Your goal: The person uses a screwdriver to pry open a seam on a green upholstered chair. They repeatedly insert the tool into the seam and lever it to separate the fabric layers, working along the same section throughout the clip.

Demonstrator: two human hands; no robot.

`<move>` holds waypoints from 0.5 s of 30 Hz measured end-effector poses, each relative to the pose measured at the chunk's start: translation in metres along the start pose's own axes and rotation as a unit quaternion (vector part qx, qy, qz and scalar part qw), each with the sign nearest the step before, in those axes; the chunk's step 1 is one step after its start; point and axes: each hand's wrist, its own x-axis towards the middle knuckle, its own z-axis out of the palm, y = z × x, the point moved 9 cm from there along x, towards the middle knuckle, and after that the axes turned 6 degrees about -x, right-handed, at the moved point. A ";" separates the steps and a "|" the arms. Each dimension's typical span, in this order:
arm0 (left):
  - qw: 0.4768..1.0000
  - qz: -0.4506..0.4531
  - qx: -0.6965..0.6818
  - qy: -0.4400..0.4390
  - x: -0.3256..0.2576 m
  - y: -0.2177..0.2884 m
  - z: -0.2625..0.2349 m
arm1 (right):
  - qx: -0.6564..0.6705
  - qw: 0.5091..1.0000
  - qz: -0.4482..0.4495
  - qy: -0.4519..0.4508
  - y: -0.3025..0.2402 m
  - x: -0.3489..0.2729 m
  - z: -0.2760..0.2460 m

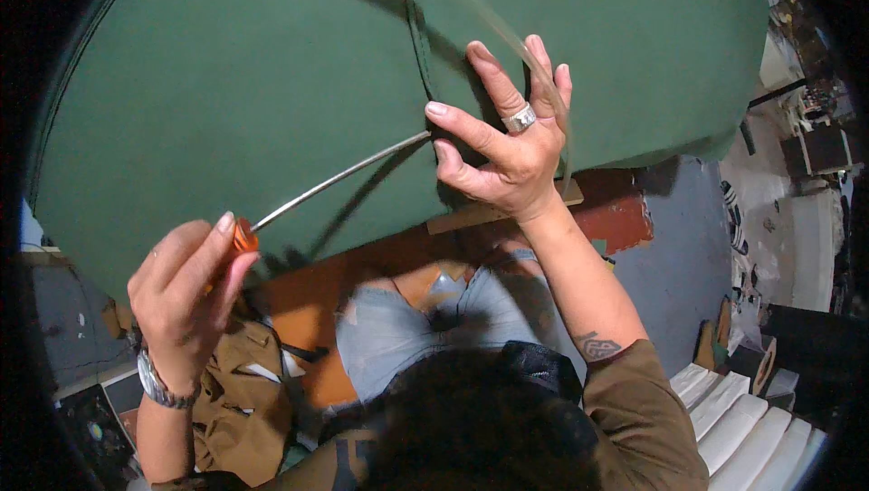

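Note:
My left hand [188, 283] is closed around the orange handle of a long, thin metal screwdriver [337, 182]. Its shaft slants up to the right, and the tip meets a dark stitched seam [413, 29] in a large green upholstered piece [217, 120]. My right hand [516, 143] lies against the green covering beside that tip. Its fingers are spread, with the index finger and thumb on either side of the seam's lower end. A translucent flexible tube [484, 9] curves across the right hand's outer fingers; whether any finger grips it does not show.
A wooden strip [466, 217] runs under the green piece's near edge. Brown cloth [240, 400] lies at lower left, beside my legs. White rolls or stacked lengths [751, 428] stand at lower right. Cluttered shelving [819, 147] is at far right.

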 end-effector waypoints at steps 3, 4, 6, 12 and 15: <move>0.999 0.022 0.023 0.009 0.000 0.009 -0.010 | 0.006 1.000 0.000 -0.001 0.000 0.001 0.001; 1.000 0.006 0.021 0.002 0.001 0.008 -0.011 | 0.005 1.000 -0.001 -0.002 0.001 0.002 0.001; 1.000 -0.005 0.024 -0.004 0.002 0.010 -0.014 | 0.004 1.000 0.000 -0.003 0.001 0.002 0.000; 0.999 -0.036 0.027 -0.011 -0.006 0.017 -0.019 | 0.001 1.000 0.003 -0.001 0.001 -0.001 0.000; 0.999 -0.041 0.035 -0.008 -0.008 0.020 -0.017 | -0.001 1.000 -0.003 0.007 0.000 -0.001 0.000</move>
